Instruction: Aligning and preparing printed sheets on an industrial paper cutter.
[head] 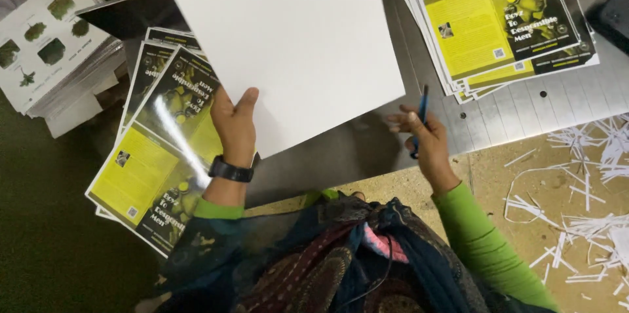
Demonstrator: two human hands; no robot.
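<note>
The person is leaning over the grey metal counter (pixel 511 113), and the left hand (pixel 234 126) is closing on the lower edge of a large blank white sheet (pixel 282 38), thumb lying on its face and the other fingers tucked out of sight beneath it. That sheet is spreading from the centre up toward twelve o'clock, running off the top of the view and covering much of the counter. The right hand (pixel 426 139), at about three o'clock from the left one and just clear of the sheet's corner, is pinching a slim blue pen (pixel 420 119) upright, the remaining fingers loosely spread. At nine o'clock a fanned stack of yellow-and-black flyers (pixel 160 149) is lying partly under the left wrist, which is wearing a black watch (pixel 230 170). A second pile of the same flyers (pixel 504 21) is sitting at one o'clock, cut off by the top edge. White paper trimmings (pixel 583 195) are littering the floor at four o'clock. A stack of white cards with green pictures (pixel 49 44) is resting at ten o'clock, too blurred to make out.
</note>
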